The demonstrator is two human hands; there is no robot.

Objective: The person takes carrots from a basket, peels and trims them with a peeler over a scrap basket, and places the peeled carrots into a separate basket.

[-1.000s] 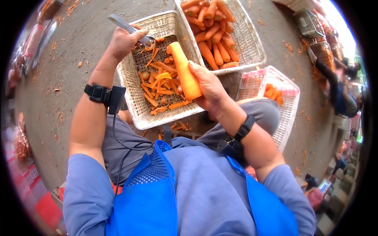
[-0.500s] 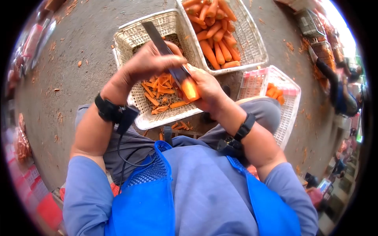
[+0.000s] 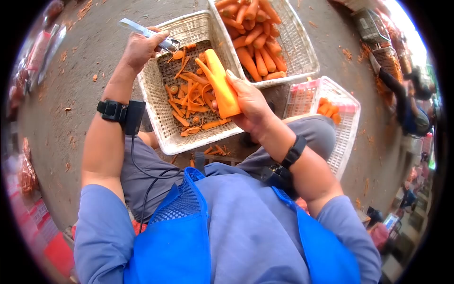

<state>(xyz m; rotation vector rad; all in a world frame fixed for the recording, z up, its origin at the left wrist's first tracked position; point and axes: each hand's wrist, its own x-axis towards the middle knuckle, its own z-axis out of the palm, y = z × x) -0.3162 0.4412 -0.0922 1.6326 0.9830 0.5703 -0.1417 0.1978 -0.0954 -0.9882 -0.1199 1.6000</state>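
Note:
In my left hand [image 3: 140, 48], raised over the left rim of the near basket, is a peeler [image 3: 166, 42] with a long, flat metal handle. Its head points toward the basket and is apart from the carrot. My right hand [image 3: 250, 102] is closed around the lower part of a thick, peeled-looking carrot [image 3: 221, 90], tilted above the basket. A narrow orange piece runs along the carrot's left side; I cannot tell whether it is peel or a fork of the root. Below, the white basket [image 3: 163, 130] holds orange peelings [image 3: 191, 97] and carrot ends.
Behind to the right, a second white basket [image 3: 309, 59] holds many whole carrots [image 3: 257, 42]. A smaller crate [image 3: 347, 128] with orange pieces [image 3: 327, 109] stands by my right knee. Scraps dot the concrete floor [image 3: 101, 78]. Another person [image 3: 414, 111] is at the far right.
My left hand has swung up and left with the peeler, away from the carrot. The carrot now shows in full, more upright in my right hand, which has barely moved.

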